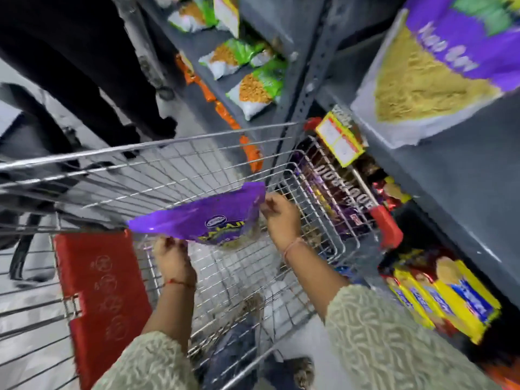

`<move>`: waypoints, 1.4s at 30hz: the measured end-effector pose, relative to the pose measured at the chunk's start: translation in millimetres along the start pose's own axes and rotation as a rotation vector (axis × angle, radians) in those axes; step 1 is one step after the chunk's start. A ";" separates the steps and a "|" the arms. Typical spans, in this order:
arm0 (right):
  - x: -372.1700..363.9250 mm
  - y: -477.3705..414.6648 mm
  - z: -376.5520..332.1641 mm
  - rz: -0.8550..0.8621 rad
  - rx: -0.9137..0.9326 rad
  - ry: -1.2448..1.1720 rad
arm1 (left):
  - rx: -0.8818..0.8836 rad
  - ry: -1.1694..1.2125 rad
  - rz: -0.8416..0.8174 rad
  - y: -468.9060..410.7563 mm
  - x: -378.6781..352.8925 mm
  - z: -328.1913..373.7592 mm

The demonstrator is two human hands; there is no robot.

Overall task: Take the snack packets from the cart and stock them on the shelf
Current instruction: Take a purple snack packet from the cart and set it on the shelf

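Observation:
A purple snack packet [208, 218] hangs inside the wire cart [157, 170], held flat between both hands. My left hand [173, 258] pinches its near lower edge. My right hand [281, 218] grips its far right corner. The grey metal shelf [439, 175] rises on the right of the cart. A large purple packet of yellow snack [433, 77] lies on that shelf's upper level. The cart's mesh floor shows below the packet.
Green and white snack packets [253, 85] fill the shelf bay at top centre, with orange packets [225, 114] along its edge. Chocolate packs [337, 192] and yellow biscuit packs [447, 296] sit low on the right. A red child-seat flap [98, 294] is on the cart. A person in black [84, 66] stands beyond the cart.

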State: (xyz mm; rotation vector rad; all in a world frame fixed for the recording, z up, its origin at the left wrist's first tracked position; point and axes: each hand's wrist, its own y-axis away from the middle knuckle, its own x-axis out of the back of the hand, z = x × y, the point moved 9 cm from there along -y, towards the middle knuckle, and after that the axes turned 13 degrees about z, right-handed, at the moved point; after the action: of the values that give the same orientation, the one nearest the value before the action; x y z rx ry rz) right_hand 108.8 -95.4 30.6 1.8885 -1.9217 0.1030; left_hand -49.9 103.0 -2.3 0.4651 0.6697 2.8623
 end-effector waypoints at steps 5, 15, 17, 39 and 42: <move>117.5 32.2 -53.0 0.203 0.124 -0.345 | -0.244 0.300 -0.247 89.3 -40.1 94.1; 391.2 82.8 -105.5 0.868 0.389 -0.822 | -0.309 0.533 -0.817 341.9 -164.2 164.1; 433.7 80.8 -101.0 0.965 0.388 -0.827 | -0.300 0.480 -0.917 389.9 -194.5 166.1; 537.4 7.7 -49.0 1.201 0.346 -0.880 | -0.287 0.107 -1.245 514.1 -337.1 141.1; 534.9 5.1 -45.8 1.128 0.374 -0.900 | -0.296 0.101 -1.275 513.4 -337.9 139.0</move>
State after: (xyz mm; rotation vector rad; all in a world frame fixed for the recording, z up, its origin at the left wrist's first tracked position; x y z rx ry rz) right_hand 132.1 -578.1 264.5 0.7515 -3.5844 -0.0789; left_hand 268.1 -372.7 261.6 -0.1504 0.3238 1.7044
